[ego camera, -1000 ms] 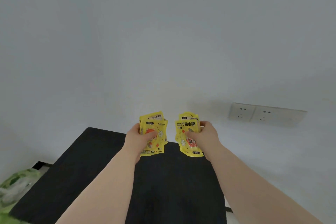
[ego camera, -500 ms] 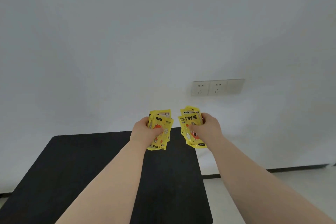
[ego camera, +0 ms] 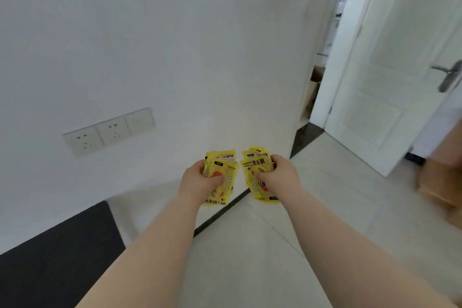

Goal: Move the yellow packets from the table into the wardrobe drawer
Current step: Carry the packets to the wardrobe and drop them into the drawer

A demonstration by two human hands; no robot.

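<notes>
My left hand (ego camera: 200, 181) grips a small stack of yellow packets (ego camera: 221, 177) with red print, thumb across the front. My right hand (ego camera: 280, 176) grips a second stack of yellow packets (ego camera: 255, 170), thumb pressed on the top one. Both stacks are held upright side by side, out in front of me above the floor. The black table (ego camera: 57, 252) lies at the lower left, away from both hands. No wardrobe or drawer is in view.
A white wall with a row of sockets (ego camera: 107, 131) stands ahead. At the right a white door (ego camera: 390, 82) with a metal handle (ego camera: 448, 77) stands open. A brown box or piece of furniture (ego camera: 442, 182) shows blurred at the right edge. Pale floor tiles (ego camera: 275, 245) lie below.
The view has swung to the right: the table slid to the lower left, the sockets moved left, and the door came into sight. Both hands keep their packets.
</notes>
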